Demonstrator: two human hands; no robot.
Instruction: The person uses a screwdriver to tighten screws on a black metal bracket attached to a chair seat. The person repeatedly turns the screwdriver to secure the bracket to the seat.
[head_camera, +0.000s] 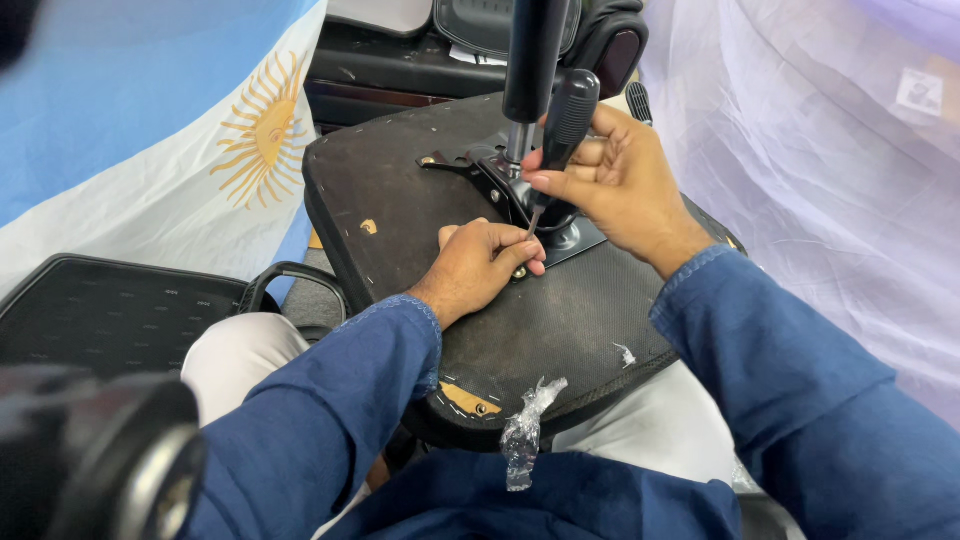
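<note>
My right hand (620, 185) grips the screwdriver (563, 130), tip angled down at the plate (575, 238) under the upturned seat (420, 200) on my lap; my left hand (485, 265) pinches the screw (520, 271), steadying it.

Both forearms in blue sleeves, reaching forward and angled in toward each other. Left hand (478, 262) low, knuckles up, fingers curled under, fingertips pinched together at front (can't tell what's between them, too small). Right hand (612, 178) just above and ahead of left, wrist bent inward, closed in fist grip, thumb stretched along front. Hands nearly touching at fingertips.
</note>
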